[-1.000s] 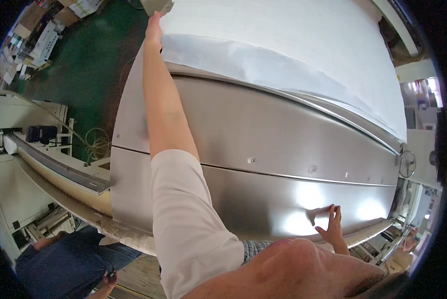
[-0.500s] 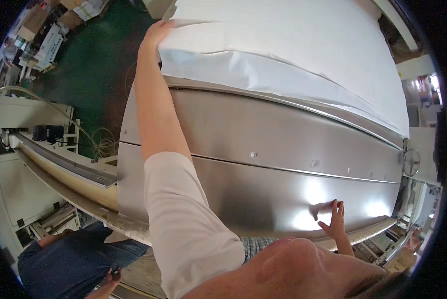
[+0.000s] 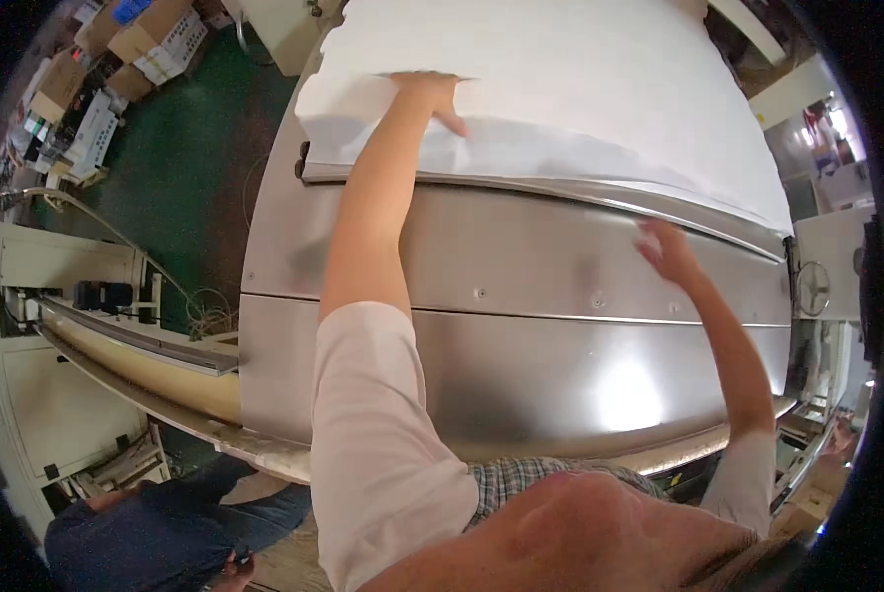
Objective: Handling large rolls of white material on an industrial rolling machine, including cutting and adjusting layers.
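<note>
A wide stack of white sheets (image 3: pixel 560 69), paper or thin film, lies at the far side, its front edge hanging in soft folds. My left hand (image 3: pixel 427 91) is at this edge, left of the middle. Its fingers are hidden in a fold of the sheets and the thumb points down along the front; whether it grips a sheet I cannot tell. Over the steel panel (image 3: pixel 521 247), just short of the sheets, my right hand (image 3: pixel 667 252) is open, slightly blurred, with nothing visible in it.
A second steel panel (image 3: pixel 521 385) slopes nearer to me. On the left are a machine with a long cream roller (image 3: pixel 146 350) and a green floor (image 3: pixel 181 148) with cardboard boxes (image 3: pixel 151 35) beyond. A co-worker in dark clothes (image 3: pixel 146 533) is at lower left; a handwheel (image 3: pixel 812 286) is at the right.
My left hand has moved right from the sheets' left corner to their front edge. My right hand has gone from the near panel up towards the sheets. The front folds lie differently.
</note>
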`<action>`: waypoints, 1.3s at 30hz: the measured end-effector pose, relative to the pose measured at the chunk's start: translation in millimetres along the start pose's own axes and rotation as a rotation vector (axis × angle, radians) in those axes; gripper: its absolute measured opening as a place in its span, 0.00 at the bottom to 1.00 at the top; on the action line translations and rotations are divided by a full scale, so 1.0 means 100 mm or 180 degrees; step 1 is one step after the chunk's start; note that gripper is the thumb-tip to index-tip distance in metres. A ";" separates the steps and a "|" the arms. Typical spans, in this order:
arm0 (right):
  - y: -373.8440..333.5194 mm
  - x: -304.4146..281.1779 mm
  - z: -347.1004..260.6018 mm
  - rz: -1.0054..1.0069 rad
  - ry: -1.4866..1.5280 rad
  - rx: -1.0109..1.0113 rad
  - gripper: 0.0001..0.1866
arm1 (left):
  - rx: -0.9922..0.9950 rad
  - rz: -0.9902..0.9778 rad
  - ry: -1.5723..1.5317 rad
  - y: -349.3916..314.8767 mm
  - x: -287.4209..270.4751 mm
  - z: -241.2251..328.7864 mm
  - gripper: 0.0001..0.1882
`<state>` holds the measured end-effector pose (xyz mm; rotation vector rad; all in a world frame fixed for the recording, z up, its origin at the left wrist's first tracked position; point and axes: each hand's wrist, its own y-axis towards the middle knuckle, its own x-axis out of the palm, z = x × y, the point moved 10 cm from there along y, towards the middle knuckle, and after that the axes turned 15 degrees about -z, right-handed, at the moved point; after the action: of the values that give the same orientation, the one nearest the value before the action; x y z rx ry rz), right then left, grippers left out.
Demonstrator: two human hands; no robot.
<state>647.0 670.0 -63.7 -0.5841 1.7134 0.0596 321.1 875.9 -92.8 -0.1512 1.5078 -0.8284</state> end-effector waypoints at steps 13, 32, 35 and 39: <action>2.50 -0.34 -0.85 -0.0361 -0.0242 0.0155 0.24 | -0.1104 0.0070 0.0037 -0.45 0.10 0.08 0.55; 0.22 -0.89 3.92 -0.1504 -0.0507 0.0842 0.55 | -0.2512 -0.0671 -0.0063 -0.29 0.24 0.08 0.54; -0.03 -1.02 4.91 -0.1842 -0.0722 0.1456 0.58 | -0.2289 -0.0603 -0.0016 -0.26 0.33 -0.43 0.52; -0.27 -1.01 5.85 -0.1833 -0.1393 0.1800 0.53 | -0.2070 -0.0436 0.0193 -0.26 0.43 -0.43 0.49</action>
<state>1199.0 886.8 -100.6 -0.5612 1.0205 -0.6421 265.5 849.7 -117.9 -0.7201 1.7960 -0.4226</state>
